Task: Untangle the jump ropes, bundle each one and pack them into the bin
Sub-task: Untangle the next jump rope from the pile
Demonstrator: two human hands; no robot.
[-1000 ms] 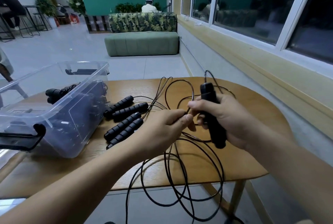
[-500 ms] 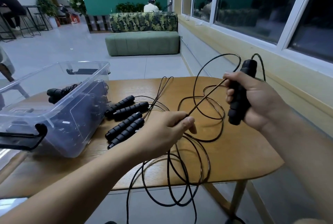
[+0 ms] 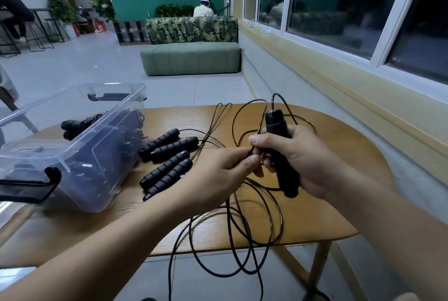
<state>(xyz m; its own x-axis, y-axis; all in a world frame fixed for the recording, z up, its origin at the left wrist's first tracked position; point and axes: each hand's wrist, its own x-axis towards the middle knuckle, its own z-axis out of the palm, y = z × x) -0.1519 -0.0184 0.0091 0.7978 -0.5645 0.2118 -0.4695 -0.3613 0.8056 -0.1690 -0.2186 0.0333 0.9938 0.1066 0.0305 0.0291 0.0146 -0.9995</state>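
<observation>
A clear bin (image 3: 97, 179) is parked at the left of the tabletop (image 3: 327, 203), with four loose handles (image 3: 169, 157) laid just beside it. The cord (image 3: 242, 240) is pinched by the left hand (image 3: 218, 174). A black handle (image 3: 278, 145) is gripped in the right hand (image 3: 308, 162), and loops are left dangling off the front edge.

Wooden table (image 3: 339, 155), green bench (image 3: 191, 58), windows (image 3: 339, 5)
</observation>
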